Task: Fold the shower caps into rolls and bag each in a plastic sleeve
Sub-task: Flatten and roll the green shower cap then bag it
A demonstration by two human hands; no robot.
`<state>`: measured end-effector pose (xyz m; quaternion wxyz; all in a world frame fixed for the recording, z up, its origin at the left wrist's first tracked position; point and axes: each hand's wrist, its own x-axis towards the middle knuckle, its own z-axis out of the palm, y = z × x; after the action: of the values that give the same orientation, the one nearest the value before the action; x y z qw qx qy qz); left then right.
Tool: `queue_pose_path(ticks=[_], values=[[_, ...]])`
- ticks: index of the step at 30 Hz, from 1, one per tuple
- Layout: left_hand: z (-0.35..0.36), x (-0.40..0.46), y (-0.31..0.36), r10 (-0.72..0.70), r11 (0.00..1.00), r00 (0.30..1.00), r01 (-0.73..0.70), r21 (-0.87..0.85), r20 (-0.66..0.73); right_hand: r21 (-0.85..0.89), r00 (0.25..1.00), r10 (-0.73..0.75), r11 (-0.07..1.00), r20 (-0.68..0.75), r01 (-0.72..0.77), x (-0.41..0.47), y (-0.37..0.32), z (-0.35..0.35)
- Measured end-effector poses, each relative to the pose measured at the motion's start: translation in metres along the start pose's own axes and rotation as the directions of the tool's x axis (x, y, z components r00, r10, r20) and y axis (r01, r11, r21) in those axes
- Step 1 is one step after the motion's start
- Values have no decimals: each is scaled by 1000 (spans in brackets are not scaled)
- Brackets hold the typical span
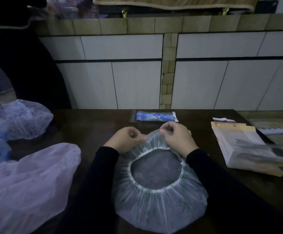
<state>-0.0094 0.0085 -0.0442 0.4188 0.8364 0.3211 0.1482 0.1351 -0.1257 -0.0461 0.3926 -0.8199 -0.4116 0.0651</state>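
cap [161, 198] far edge pinched between both hands' fingers [167, 131]

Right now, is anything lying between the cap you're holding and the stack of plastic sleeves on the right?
Nothing visible. Both hands, left hand and right hand, pinch the shower cap at its far edge; only bare table separates it from the sleeve stack.

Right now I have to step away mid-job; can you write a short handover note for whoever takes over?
Left hand and right hand each pinch the far edge of the open shower cap lying on the table.
Done: one blue rolled cap in a sleeve lies beyond the hands.
Left: roll and bag this cap, then the loose caps at left. The pack at right may hold sleeves; cannot tell.
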Motion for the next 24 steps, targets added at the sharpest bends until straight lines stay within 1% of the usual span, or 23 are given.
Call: queue_pose_path(ticks=[4,6,7,8,9,10,12,14,15,16,17,18,19,20,21,22,23,24], values=[[-7,6,-7,-54,985,995,39,-169,-88,230,992,37,973,-120,-8,1,4,-1],[-7,5,-9,-101,959,982,53,-279,-162,244,987,32,970,-159,8,2,4,1],[-6,3,-9,-115,953,971,48,-299,-211,214,985,26,977,-169,11,2,2,1],[-5,2,-9,-114,960,957,38,-276,-268,168,984,4,985,-176,27,2,2,2],[-4,0,-8,-98,978,937,29,-207,-335,86,983,-32,995,-178,48,2,1,2],[-2,-1,-7,-69,994,913,30,-104,-402,-15,981,-77,997,-177,76,2,2,3],[0,-4,-1,21,991,852,52,125,-523,-221,963,-192,964,-189,149,1,2,2],[2,-8,7,181,947,782,26,320,-597,-336,929,-317,910,-189,242,-1,-1,-2],[5,-9,11,266,924,761,-26,382,-592,-368,930,-340,890,-141,270,-3,-3,-4],[8,-9,14,337,902,770,-99,421,-541,-392,941,-332,876,-72,279,-5,-3,-6],[12,-8,16,390,879,804,-180,441,-449,-417,956,-294,868,13,272,-7,-2,-6],[17,-6,17,419,858,847,-253,446,-326,-444,966,-242,858,93,257,-9,-2,-6],[22,-4,16,411,845,892,-297,444,-186,-464,971,-177,855,161,233,-11,-2,-5],[27,-3,15,371,834,927,-308,458,-53,-485,969,-110,849,222,208,-12,-2,-6],[31,-1,13,294,822,954,-283,495,58,-513,958,-46,837,282,192,-12,-1,-6],[34,1,11,196,807,971,-241,539,140,-548,939,17,816,344,186,-12,0,-7],[35,2,8,103,793,977,-195,577,187,-578,913,73,793,402,192,-12,1,-8],[36,4,6,35,777,978,-155,610,205,-596,884,119,778,451,199,-12,4,-9]])
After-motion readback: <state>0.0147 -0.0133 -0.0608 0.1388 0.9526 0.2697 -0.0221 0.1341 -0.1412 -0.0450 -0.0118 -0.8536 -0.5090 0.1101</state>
